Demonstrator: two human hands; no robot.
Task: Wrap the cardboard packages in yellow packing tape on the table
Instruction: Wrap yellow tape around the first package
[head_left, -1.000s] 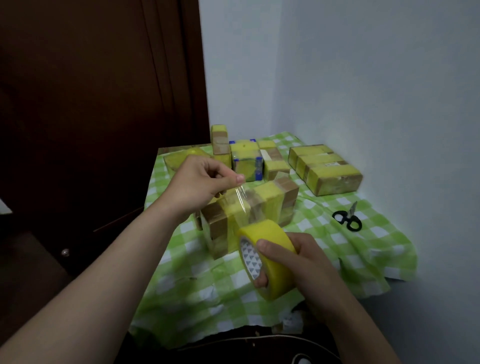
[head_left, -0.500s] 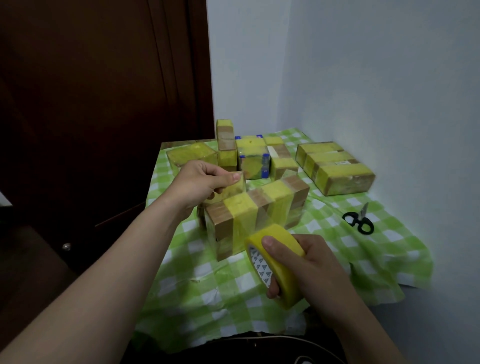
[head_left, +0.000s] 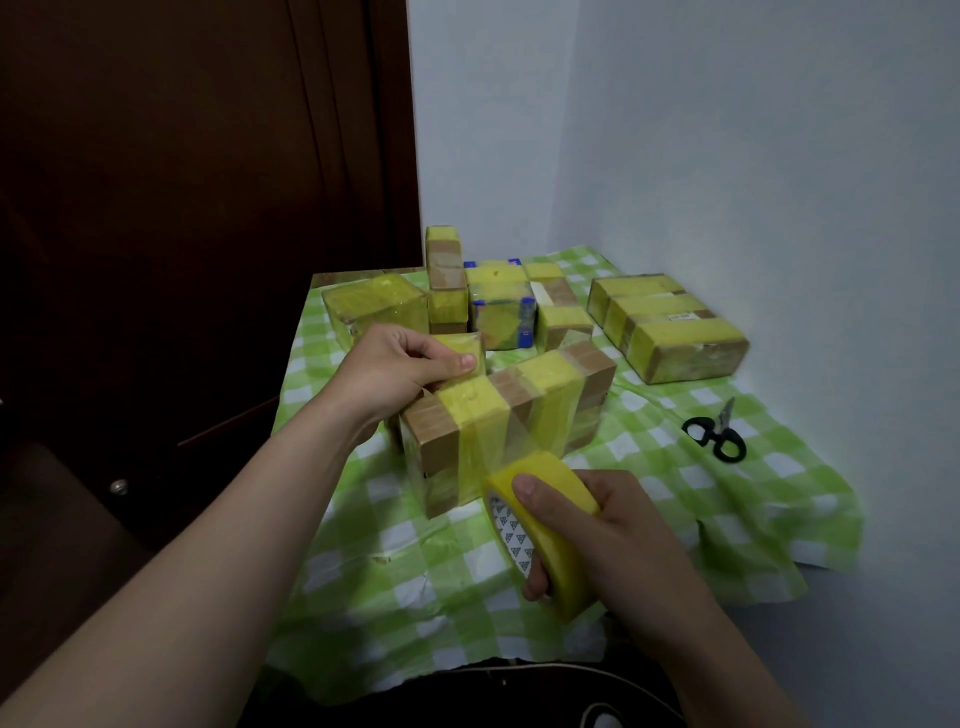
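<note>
Fingers (head_left: 535, 582) of the right hand (head_left: 618, 535) curl around a yellow tape roll (head_left: 550, 519), its tape strip (head_left: 488, 441) stretched over the cardboard package (head_left: 592, 371) mid-bench (head_left: 405, 587). The left hand (head_left: 389, 374) pinches the strip at the package's far top edge. Wrapped packages (head_left: 670, 327) and scissors (head_left: 714, 434) lie beyond.

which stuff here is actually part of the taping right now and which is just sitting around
In use: yellow tape roll in the right hand; tape strip pinched by the left hand; cardboard package under the strip.
Lying about: black scissors; taped packages at the back; green checked cloth.
</note>
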